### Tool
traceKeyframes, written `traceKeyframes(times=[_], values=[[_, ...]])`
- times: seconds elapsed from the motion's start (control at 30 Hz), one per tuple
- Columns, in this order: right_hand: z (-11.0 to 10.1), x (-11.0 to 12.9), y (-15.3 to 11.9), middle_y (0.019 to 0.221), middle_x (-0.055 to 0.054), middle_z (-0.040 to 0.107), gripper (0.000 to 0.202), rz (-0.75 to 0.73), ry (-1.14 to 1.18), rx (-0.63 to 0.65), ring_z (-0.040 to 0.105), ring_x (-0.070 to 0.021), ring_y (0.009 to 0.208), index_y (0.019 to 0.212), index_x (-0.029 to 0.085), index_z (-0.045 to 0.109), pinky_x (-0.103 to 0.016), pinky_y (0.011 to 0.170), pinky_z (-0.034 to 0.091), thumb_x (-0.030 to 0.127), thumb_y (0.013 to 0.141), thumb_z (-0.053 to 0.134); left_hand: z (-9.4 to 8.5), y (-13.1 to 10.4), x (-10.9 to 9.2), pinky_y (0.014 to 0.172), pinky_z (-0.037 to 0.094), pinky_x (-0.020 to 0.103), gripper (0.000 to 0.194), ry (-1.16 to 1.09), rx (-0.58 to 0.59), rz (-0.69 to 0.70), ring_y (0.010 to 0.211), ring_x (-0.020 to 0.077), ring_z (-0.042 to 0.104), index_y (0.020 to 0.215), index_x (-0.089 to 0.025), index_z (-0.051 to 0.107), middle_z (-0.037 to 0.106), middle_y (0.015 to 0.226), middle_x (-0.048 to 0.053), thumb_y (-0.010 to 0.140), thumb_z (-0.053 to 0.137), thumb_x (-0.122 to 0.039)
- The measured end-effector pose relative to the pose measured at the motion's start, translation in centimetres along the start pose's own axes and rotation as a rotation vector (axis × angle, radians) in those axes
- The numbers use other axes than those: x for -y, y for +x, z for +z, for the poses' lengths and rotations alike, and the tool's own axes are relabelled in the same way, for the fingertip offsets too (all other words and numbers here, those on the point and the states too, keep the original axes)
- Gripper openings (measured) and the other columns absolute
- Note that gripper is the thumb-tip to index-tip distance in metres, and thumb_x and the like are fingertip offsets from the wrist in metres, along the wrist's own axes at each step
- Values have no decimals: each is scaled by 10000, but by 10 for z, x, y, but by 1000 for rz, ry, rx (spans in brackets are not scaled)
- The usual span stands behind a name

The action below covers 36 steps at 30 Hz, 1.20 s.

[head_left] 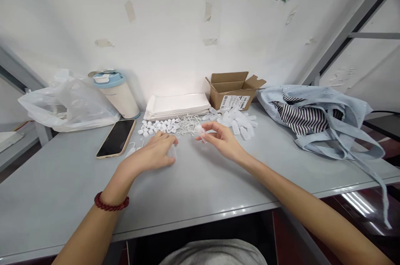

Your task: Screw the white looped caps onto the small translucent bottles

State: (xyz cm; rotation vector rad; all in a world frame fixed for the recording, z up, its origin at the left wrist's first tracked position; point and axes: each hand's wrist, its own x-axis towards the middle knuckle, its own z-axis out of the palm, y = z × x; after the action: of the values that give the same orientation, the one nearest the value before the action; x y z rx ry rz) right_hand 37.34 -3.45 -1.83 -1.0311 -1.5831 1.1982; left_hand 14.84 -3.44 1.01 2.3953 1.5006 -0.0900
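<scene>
My right hand (221,139) pinches a small translucent plastic piece (201,132) between thumb and fingertips, just above the table, with white string beside it. My left hand (158,150) rests low on the table with curled fingers; a translucent piece (173,152) shows between its thumb and forefinger, partly hidden. Behind the hands lie small white caps (159,126), a tangle of white strings (187,124) and a heap of flat translucent plastic sleeves (239,121). Beside my left wrist are a few stringed pieces (133,148), partly covered by the hand.
A phone (116,138) lies at left, before a white plastic bag (68,104) and a tilted cup (117,94). Along the wall are a stack of white sheets (178,106) and an open cardboard box (233,92). A light-blue cloth bag (315,111) sits at right, its strap over the table edge.
</scene>
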Motion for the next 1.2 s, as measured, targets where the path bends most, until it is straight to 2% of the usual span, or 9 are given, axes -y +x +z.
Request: traceKeyframes(times=[0.1,0.43,0.53,0.6,0.73,0.8,0.9,1.03,1.2], values=[[0,0,0,1050,-36,581,230,2,0,-3,697,-183,877,988,195,571,-268,651,482,381,857,602,1,0,4,848,442,387,413,-3,5,13,1097,316,465,1062,-170,551,588,1055,106,668,499,-284],[0,0,0,1067,-43,592,262,11,3,3,697,-181,860,975,198,575,-284,683,500,422,844,615,8,1,13,793,471,412,348,-57,-105,103,1021,323,526,955,-211,589,608,972,90,612,536,-246],[0,2,-1,1017,-39,599,273,34,16,12,700,-189,862,972,192,572,-298,719,501,427,841,620,6,0,12,838,467,429,391,-66,-93,93,1063,330,517,1013,-207,595,609,1023,95,627,598,-274],[1,2,-1,962,-30,601,271,51,30,26,701,-200,874,976,189,571,-315,760,500,416,839,625,6,0,9,888,455,447,485,-96,-110,93,1129,340,493,1127,-196,571,599,1104,109,675,641,-357],[3,-3,-1,962,-18,574,252,63,88,47,704,-196,877,982,188,571,-323,797,505,376,829,642,10,4,-1,916,462,438,668,-206,-307,137,1210,317,475,1362,-214,388,509,1305,129,805,598,-518],[5,-7,0,994,-15,556,249,71,131,42,708,-183,859,977,192,564,-309,782,515,361,819,655,16,8,-9,935,457,436,639,-219,-433,204,1211,303,486,1358,-226,376,494,1328,126,833,590,-521],[8,-12,1,1003,-11,545,268,86,204,47,711,-176,847,967,200,553,-298,765,530,377,805,672,25,14,-20,940,454,448,505,-167,-583,293,1170,299,510,1267,-202,450,542,1252,130,855,605,-451],[10,-14,1,1004,-18,556,320,94,271,60,704,-195,889,965,209,550,-308,763,543,432,785,694,35,19,-31,861,488,426,322,-112,-659,325,1061,286,549,1135,-180,523,603,1110,111,863,617,-325],[10,-15,1,1005,-24,577,353,99,270,40,698,-211,922,984,217,544,-322,771,550,455,777,701,40,20,-35,875,487,442,267,-123,-708,326,1053,280,556,1133,-190,531,612,1112,105,885,585,-274]])
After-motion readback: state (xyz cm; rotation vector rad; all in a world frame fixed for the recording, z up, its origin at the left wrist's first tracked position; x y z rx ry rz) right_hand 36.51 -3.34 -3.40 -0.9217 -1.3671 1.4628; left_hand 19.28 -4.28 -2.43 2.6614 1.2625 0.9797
